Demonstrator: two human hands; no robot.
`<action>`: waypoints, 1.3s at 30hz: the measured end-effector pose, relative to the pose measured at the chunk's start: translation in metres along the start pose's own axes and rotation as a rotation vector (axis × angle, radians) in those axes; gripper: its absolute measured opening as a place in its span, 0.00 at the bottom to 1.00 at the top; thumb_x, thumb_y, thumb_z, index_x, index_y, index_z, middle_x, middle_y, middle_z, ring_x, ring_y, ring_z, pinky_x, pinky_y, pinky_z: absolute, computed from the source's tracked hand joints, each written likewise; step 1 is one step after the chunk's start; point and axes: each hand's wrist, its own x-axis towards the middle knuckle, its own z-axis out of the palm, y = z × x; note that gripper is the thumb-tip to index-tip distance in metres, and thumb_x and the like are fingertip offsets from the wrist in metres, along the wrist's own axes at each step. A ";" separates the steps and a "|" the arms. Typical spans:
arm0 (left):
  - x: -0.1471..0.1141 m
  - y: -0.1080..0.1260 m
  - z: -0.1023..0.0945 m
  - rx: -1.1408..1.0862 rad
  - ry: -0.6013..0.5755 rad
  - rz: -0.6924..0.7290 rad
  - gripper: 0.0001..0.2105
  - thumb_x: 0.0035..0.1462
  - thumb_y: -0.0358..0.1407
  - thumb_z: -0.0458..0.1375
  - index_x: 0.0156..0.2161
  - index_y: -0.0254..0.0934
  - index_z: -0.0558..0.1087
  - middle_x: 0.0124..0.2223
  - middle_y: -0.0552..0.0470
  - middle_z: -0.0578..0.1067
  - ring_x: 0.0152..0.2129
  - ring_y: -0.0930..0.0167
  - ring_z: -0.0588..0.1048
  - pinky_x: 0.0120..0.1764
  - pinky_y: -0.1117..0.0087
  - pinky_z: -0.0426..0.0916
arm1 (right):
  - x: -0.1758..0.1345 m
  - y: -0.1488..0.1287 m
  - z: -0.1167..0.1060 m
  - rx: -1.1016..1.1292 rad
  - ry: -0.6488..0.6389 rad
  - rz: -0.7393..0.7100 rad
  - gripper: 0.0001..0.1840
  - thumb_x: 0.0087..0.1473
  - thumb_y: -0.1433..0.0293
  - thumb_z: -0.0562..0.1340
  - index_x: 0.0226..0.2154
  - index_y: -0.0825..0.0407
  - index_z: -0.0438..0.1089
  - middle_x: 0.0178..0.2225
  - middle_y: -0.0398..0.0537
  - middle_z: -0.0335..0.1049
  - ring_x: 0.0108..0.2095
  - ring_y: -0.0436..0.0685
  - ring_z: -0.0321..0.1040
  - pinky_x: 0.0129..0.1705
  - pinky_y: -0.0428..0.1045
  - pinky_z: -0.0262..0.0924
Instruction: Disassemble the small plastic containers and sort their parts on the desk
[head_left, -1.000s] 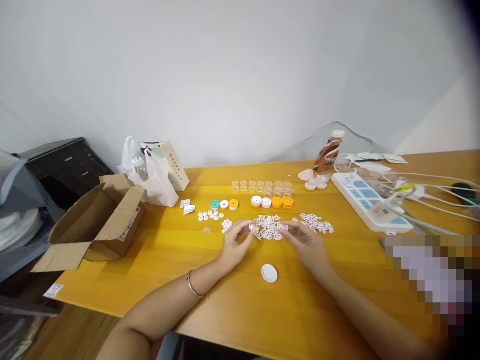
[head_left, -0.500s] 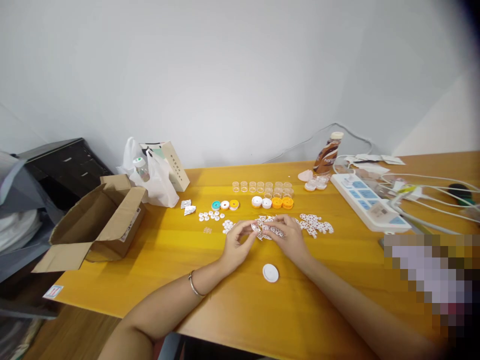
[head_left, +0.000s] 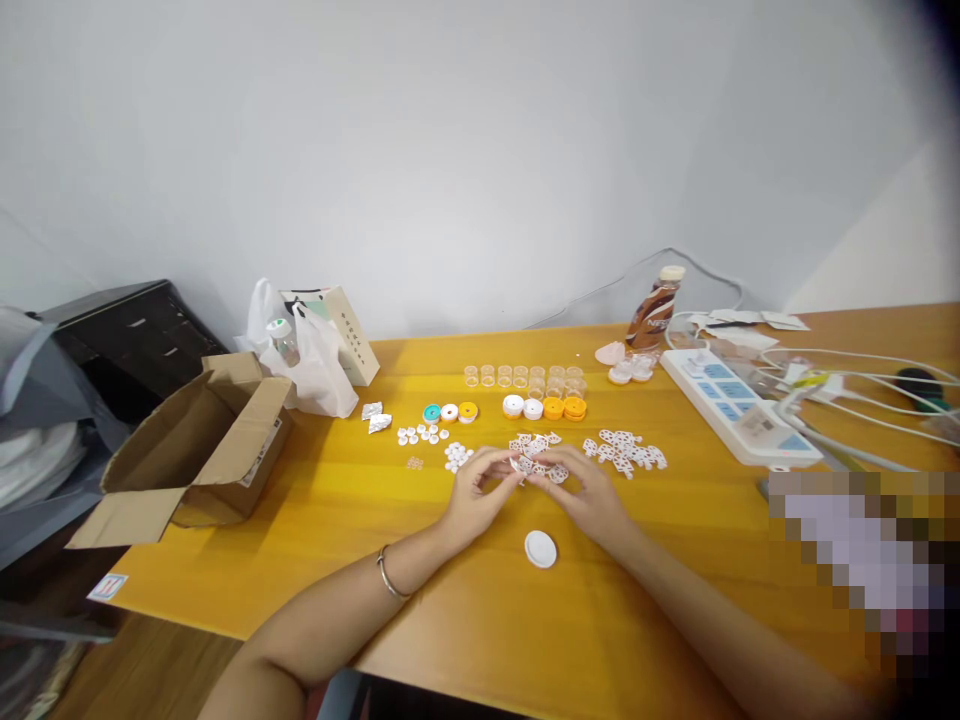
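My left hand (head_left: 478,497) pinches a small white plastic piece (head_left: 516,465) between thumb and fingers. Its exact shape is mostly covered by the fingertips. Close against it, my right hand (head_left: 589,495) has thumb and fingers curled together at the same piece. Beneath and behind the fingertips lies a pile of white openwork plastic pieces (head_left: 536,445), with a second pile (head_left: 624,452) to the right. A round white disc (head_left: 541,549) rests on the table below my hands. Small white caps (head_left: 457,456) lie left of my left hand.
Clear cups (head_left: 487,376) stand behind colored round parts (head_left: 431,412) and orange caps (head_left: 574,406). An open cardboard box (head_left: 225,440) and a plastic bag (head_left: 319,370) are at left. To the right are a bottle (head_left: 654,310), a power strip (head_left: 739,405) and cables.
My right hand's fingers have come down and closer to my left fingertips, around the small white piece. The things on the table stay where they were.
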 end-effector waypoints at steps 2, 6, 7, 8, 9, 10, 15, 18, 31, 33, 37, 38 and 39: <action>0.000 0.002 0.000 0.004 -0.020 -0.011 0.10 0.52 0.37 0.59 0.39 0.35 0.74 0.35 0.48 0.73 0.30 0.73 0.73 0.36 0.72 0.69 | -0.007 -0.007 -0.003 0.063 -0.067 -0.008 0.11 0.52 0.62 0.60 0.38 0.48 0.69 0.36 0.46 0.72 0.38 0.56 0.68 0.42 0.52 0.63; -0.001 0.005 0.001 0.063 -0.038 -0.012 0.09 0.52 0.39 0.59 0.34 0.34 0.75 0.32 0.48 0.75 0.29 0.71 0.73 0.34 0.71 0.69 | -0.015 -0.016 -0.003 0.117 -0.089 0.104 0.09 0.53 0.62 0.58 0.34 0.48 0.69 0.33 0.46 0.74 0.35 0.56 0.70 0.40 0.53 0.65; -0.001 0.005 0.001 0.078 -0.036 -0.007 0.10 0.53 0.39 0.58 0.34 0.34 0.76 0.32 0.48 0.76 0.30 0.71 0.73 0.35 0.71 0.69 | -0.015 -0.017 -0.002 0.129 -0.093 0.135 0.09 0.52 0.61 0.58 0.33 0.48 0.70 0.33 0.46 0.74 0.35 0.56 0.70 0.40 0.53 0.66; -0.002 0.005 0.002 0.094 -0.031 0.000 0.10 0.53 0.40 0.58 0.34 0.35 0.76 0.32 0.48 0.76 0.30 0.71 0.74 0.35 0.70 0.69 | -0.015 -0.017 -0.001 0.142 -0.099 0.160 0.10 0.52 0.61 0.59 0.33 0.48 0.70 0.33 0.46 0.74 0.35 0.57 0.71 0.41 0.53 0.65; -0.002 0.005 0.002 0.110 -0.030 0.010 0.10 0.54 0.39 0.57 0.35 0.35 0.76 0.32 0.47 0.76 0.30 0.70 0.74 0.35 0.70 0.69 | -0.015 -0.017 -0.001 0.155 -0.111 0.179 0.10 0.52 0.60 0.59 0.32 0.48 0.70 0.33 0.46 0.74 0.35 0.57 0.71 0.41 0.53 0.65; -0.002 0.005 0.002 0.123 -0.036 0.023 0.10 0.54 0.39 0.57 0.35 0.35 0.76 0.32 0.47 0.76 0.30 0.70 0.74 0.36 0.69 0.69 | -0.014 -0.017 0.000 0.170 -0.121 0.190 0.10 0.52 0.60 0.58 0.32 0.48 0.70 0.33 0.46 0.75 0.35 0.57 0.71 0.41 0.53 0.65; -0.003 0.004 0.002 0.166 -0.077 0.086 0.11 0.56 0.36 0.55 0.42 0.36 0.74 0.34 0.47 0.76 0.32 0.71 0.74 0.38 0.68 0.69 | -0.006 -0.012 -0.008 0.189 -0.121 0.191 0.14 0.53 0.57 0.57 0.30 0.48 0.72 0.32 0.45 0.74 0.34 0.56 0.70 0.40 0.52 0.64; -0.003 0.006 0.002 0.178 -0.048 0.096 0.12 0.56 0.35 0.54 0.44 0.35 0.73 0.38 0.45 0.75 0.34 0.71 0.73 0.40 0.68 0.69 | 0.003 0.006 -0.033 0.053 0.063 0.255 0.17 0.47 0.53 0.60 0.25 0.49 0.72 0.28 0.47 0.72 0.31 0.57 0.68 0.35 0.51 0.63; -0.005 0.010 0.002 0.222 -0.168 0.135 0.10 0.59 0.34 0.51 0.40 0.35 0.73 0.36 0.45 0.75 0.35 0.70 0.73 0.41 0.67 0.68 | 0.011 0.080 -0.098 -0.357 -0.067 0.485 0.20 0.44 0.53 0.57 0.20 0.51 0.74 0.24 0.50 0.75 0.28 0.61 0.69 0.29 0.52 0.60; -0.005 0.012 -0.001 0.222 -0.238 0.153 0.11 0.59 0.34 0.50 0.40 0.34 0.73 0.36 0.44 0.75 0.34 0.70 0.73 0.40 0.68 0.68 | 0.012 0.077 -0.095 -0.354 -0.088 0.499 0.19 0.44 0.54 0.57 0.20 0.50 0.74 0.25 0.50 0.75 0.28 0.61 0.69 0.29 0.52 0.61; -0.001 0.016 -0.012 0.235 -0.461 0.222 0.11 0.55 0.39 0.56 0.41 0.35 0.73 0.37 0.44 0.74 0.34 0.69 0.73 0.40 0.68 0.68 | 0.012 0.078 -0.095 -0.397 -0.054 0.479 0.18 0.44 0.55 0.58 0.19 0.49 0.74 0.25 0.51 0.74 0.30 0.62 0.69 0.31 0.53 0.61; 0.000 0.016 -0.014 0.242 -0.527 0.239 0.14 0.51 0.41 0.59 0.42 0.35 0.72 0.37 0.44 0.74 0.34 0.69 0.73 0.40 0.68 0.68 | 0.012 0.079 -0.095 -0.409 -0.039 0.475 0.18 0.43 0.54 0.59 0.19 0.50 0.73 0.25 0.51 0.74 0.30 0.62 0.69 0.31 0.54 0.61; 0.002 0.016 -0.017 0.252 -0.587 0.253 0.19 0.47 0.42 0.62 0.43 0.35 0.71 0.37 0.44 0.74 0.35 0.68 0.73 0.40 0.68 0.67 | 0.012 0.079 -0.096 -0.417 -0.021 0.476 0.18 0.43 0.54 0.59 0.19 0.50 0.73 0.25 0.51 0.74 0.30 0.62 0.69 0.32 0.54 0.60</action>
